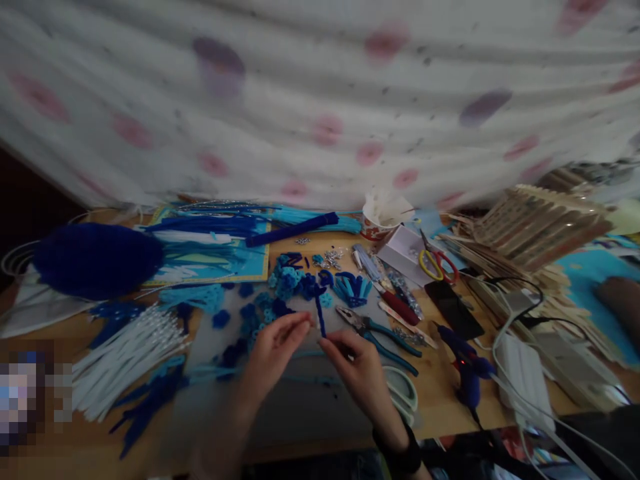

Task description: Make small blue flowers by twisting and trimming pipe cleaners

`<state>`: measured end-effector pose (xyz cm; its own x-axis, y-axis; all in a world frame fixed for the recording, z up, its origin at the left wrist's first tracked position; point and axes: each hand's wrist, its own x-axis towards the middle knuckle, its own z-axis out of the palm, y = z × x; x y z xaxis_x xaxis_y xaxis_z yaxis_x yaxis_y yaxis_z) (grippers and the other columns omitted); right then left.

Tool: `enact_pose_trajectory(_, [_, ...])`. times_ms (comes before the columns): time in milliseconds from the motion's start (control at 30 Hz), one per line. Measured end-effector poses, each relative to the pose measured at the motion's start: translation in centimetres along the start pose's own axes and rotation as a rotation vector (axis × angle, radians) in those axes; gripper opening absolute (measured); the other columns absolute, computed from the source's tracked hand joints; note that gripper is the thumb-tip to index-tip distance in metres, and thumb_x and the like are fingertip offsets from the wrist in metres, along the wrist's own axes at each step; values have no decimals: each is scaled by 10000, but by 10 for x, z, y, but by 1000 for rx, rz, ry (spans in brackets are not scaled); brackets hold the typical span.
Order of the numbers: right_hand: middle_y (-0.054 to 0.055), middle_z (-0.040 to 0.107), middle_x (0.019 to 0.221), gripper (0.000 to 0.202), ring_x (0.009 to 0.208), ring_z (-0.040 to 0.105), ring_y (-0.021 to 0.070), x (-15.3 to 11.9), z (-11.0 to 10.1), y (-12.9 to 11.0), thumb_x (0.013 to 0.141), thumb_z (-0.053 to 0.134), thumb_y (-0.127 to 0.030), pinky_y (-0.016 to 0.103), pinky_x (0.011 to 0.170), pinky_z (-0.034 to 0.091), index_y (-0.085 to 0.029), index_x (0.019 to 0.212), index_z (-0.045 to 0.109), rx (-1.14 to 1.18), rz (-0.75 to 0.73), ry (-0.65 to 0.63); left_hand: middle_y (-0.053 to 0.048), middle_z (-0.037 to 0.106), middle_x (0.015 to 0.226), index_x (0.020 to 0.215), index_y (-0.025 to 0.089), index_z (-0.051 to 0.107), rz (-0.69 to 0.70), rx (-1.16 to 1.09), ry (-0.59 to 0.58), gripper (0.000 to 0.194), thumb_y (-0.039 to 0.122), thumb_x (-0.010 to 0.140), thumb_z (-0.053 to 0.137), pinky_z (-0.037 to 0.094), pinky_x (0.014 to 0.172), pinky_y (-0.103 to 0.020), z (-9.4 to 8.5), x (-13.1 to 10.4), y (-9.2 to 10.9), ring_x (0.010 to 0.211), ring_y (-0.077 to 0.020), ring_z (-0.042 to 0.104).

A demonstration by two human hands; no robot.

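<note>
A short dark blue pipe cleaner (pixel 321 315) stands nearly upright above the grey mat, its lower end pinched in the fingertips of my right hand (pixel 353 363). Beside it, my left hand (pixel 277 347) has thumb and fingers pressed together close to the stem; whatever lies between them is too small to make out. Just behind the hands are light blue pipe-cleaner flowers (pixel 286 279) and a fan of blue loops (pixel 353 289). Pliers with teal handles (pixel 375 333) lie to the right of my right hand, and pale-handled scissors (pixel 401 395) are partly hidden by its wrist.
On the left lie a bundle of white stems (pixel 130 360) and a big dark blue bundle (pixel 97 260). To the right are a blue glue gun (pixel 465 363) with its cord, a black phone (pixel 453 308), a white power strip (pixel 525 380) and red-yellow scissors (pixel 437 265). A curtain hangs behind.
</note>
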<state>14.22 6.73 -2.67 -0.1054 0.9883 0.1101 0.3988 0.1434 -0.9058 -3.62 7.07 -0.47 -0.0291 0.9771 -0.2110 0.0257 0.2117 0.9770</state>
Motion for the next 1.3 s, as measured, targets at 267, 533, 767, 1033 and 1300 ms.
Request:
enact_pose_trajectory(267, [19, 669, 723, 156, 609, 574, 152, 4, 5, -7, 892, 663, -307, 241, 563, 439, -177, 883, 749, 110, -8, -82, -90, 830, 800, 788, 177, 756, -85, -198, 29, 268, 424, 696, 807, 600, 817, -378, 18, 26, -2, 815, -267, 782])
enact_pose_trajectory(533, [19, 642, 693, 230, 630, 582, 165, 14, 4, 2, 894, 647, -354, 251, 573, 446, -178, 774, 732, 105, 69, -100, -85, 819, 958, 948, 199, 765, 13, 114, 82, 201, 340, 813, 721, 582, 845, -402, -8, 7, -16, 903, -263, 758])
enact_pose_trajectory(767, [40, 668, 719, 281, 652, 616, 189, 18, 0, 19, 891, 629, -413, 274, 590, 461, -178, 808, 758, 35, 94, -46, -71, 810, 938, 949, 205, 784, 298, 1178, -136, 194, 80, 830, 695, 546, 765, -435, -41, -22, -54, 885, -305, 726])
enact_pose_trajectory(1033, [64, 702, 696, 351, 619, 601, 210, 16, -37, 28, 865, 630, -490, 296, 569, 445, -175, 761, 744, -137, 193, 4, -20, 823, 937, 903, 225, 723, 565, 1113, -95, 260, 85, 968, 512, 411, 879, -456, -51, -30, -56, 993, -276, 721])
enact_pose_trajectory(1300, [48, 744, 697, 308, 618, 643, 206, 20, -23, 20, 857, 619, -434, 275, 563, 458, -177, 765, 761, -169, 181, -132, 36, 830, 913, 981, 295, 702, 852, 985, 55, 242, 114, 954, 544, 373, 971, -454, -84, -40, -35, 911, -248, 746])
